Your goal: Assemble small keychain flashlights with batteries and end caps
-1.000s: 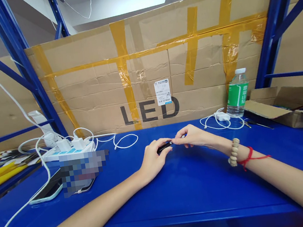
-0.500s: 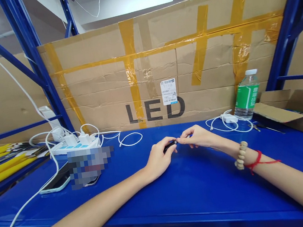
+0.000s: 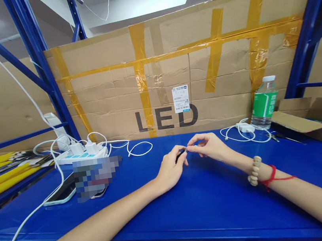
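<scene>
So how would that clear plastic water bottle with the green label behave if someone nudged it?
The clear plastic water bottle with the green label stands upright, tall and narrow, so it would probably tip. Once down, its round body would likely roll on the smooth blue shelf surface.

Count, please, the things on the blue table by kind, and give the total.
Small black object, held in the left hand and touched by the right hand: 1
Water bottle: 1
Power strip: 1
Phone: 1
Cardboard box: 1
White charger with coiled cable: 1
Total: 6
</scene>
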Available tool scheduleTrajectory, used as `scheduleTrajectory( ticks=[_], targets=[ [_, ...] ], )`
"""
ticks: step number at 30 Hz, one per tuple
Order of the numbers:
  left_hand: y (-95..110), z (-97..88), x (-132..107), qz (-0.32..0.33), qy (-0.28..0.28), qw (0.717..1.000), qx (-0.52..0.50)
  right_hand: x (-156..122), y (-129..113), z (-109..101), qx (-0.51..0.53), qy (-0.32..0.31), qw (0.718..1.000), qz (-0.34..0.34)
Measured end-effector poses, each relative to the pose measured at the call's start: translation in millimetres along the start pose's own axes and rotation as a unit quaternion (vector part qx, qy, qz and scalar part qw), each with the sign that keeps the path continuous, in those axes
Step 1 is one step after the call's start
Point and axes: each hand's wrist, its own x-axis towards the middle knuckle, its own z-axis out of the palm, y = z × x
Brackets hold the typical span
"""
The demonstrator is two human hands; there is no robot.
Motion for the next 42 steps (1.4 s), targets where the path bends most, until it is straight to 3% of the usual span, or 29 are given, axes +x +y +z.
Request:
scheduleTrajectory(
  ticks=[4, 11, 14, 20, 31, 42],
  targets=[
    [0, -0.2, 1, 0.004, 0.000, 1.000, -0.007, 1, 1, -4, 0.011, -0.023, 0.998, -0.064],
    [1, -1.0, -1, 0.020, -0.027, 0.999, -0.032, 1, -7, -15, -0.056, -0.074, 0.983, -0.159],
    [1, -0.8, -1, 0.027, -0.045, 0.997, -0.049, 1, -11, -19, -0.064, -0.065, 0.980, -0.179],
    [3, 0.4, -2, 0.036, -0.085, 0.994, -0.054, -1, -16, -22, -0.071, -0.062, 0.983, -0.156],
    [0, 1.7, 0, -0.001, -0.071, 0.996, -0.057, -1, -5, -12, -0.077, -0.094, 0.980, -0.155],
    [-2, 0.0, 0, -0.003, -0.077, 0.996, -0.038, -1, -5, -9, -0.076, -0.076, 0.983, -0.148]
  ],
)
